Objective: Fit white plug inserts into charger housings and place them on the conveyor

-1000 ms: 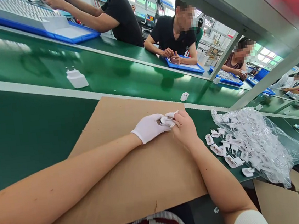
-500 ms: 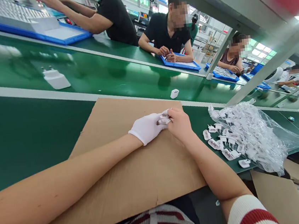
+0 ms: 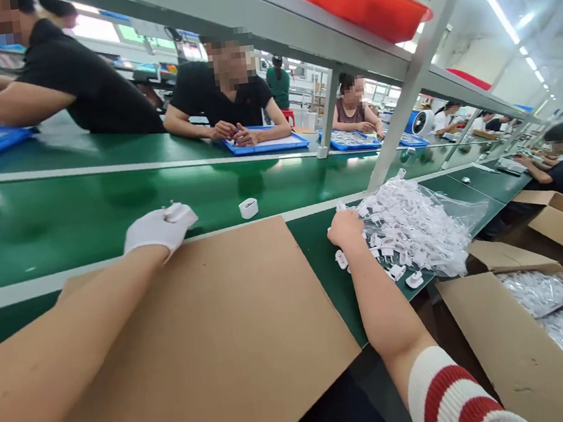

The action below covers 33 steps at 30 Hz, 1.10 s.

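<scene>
My left hand (image 3: 149,233), in a white glove, is over the green belt's near edge. Its fingers are closed on a white plug adapter (image 3: 181,213) with its pins up. A small white charger housing (image 3: 248,208) sits on the belt to the right of it. At the left side of a heap of white plug parts (image 3: 398,225), my bare right hand (image 3: 346,226) has its fingers curled down among loose pieces. The fingertips are hidden, so what they grip cannot be made out. A clear plastic bag (image 3: 456,216) lies around part of the heap.
A flat cardboard sheet (image 3: 234,330) covers the table before me. Slanting metal posts (image 3: 397,115) and a shelf with a red bin (image 3: 350,2) rise beyond the heap. Open cartons (image 3: 506,335) with bagged parts stand at lower right. Co-workers (image 3: 230,102) sit across the belt.
My hands, together over the cardboard before, have parted. The left moved to the belt with a plug adapter, the right to the heap. The view has turned to the right.
</scene>
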Tool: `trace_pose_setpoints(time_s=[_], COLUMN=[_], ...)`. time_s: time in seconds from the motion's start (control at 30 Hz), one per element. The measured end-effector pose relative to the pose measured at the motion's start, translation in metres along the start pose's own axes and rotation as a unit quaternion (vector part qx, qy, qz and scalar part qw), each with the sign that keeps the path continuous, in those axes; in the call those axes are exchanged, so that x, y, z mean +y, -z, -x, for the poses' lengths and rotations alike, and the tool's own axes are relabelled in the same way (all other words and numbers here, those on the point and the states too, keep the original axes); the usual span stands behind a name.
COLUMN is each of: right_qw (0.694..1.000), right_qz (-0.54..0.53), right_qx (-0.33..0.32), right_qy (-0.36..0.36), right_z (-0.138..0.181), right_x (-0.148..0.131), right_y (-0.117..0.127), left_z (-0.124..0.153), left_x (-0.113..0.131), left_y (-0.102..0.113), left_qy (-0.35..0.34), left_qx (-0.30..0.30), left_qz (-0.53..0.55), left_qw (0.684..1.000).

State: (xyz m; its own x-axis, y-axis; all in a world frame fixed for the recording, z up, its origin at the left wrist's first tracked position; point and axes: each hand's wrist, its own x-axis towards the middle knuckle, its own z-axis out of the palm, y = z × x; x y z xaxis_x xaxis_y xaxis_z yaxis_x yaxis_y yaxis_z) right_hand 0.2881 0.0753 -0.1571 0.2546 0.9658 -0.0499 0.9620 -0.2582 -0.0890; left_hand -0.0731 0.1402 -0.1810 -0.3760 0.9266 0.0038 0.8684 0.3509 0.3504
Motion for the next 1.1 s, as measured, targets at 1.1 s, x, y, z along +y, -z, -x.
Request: trace_pose_setpoints(time_s=[1.1], right_qw=[0.973], right_qz=[-0.068], right_qx=[-0.04], right_qy=[0.217], right_z=[0.002], right_x=[-0.028], right_y=[-0.017], left_z=[0.109], left_x=[0.056], left_y=[-0.007], left_qy=[-0.26], left_qx=[-0.035], left_qz=[0.021], left_qw=[0.965])
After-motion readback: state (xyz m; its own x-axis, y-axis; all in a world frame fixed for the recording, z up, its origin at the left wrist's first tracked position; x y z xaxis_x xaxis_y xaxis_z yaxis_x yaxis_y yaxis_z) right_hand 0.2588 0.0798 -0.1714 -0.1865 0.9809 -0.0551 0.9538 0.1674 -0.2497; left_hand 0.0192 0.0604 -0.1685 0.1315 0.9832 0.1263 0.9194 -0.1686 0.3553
